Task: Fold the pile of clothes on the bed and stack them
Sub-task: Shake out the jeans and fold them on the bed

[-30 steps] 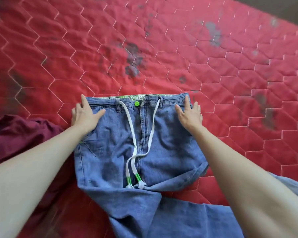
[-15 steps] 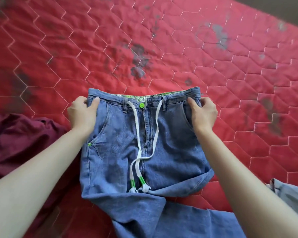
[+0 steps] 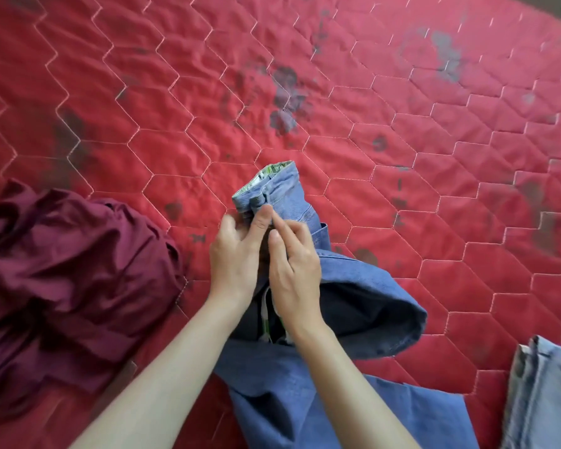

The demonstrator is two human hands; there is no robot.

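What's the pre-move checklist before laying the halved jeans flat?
1. Left hand grips waistband: ok.
2. Right hand holds the jeans at the waistband: ok.
3. Waistband halves aligned: cannot tell, the hands cover the join.
4. Drawstring tucked inside the fold: ok, it shows only in the gap below the hands.
5. Legs straight: not ok, they trail bunched toward the camera.
6. Maroon garment off the landing spot on the quilt: ok.

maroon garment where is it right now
In the head view the maroon garment lies crumpled on the red quilt at the left edge, left of the left hand.
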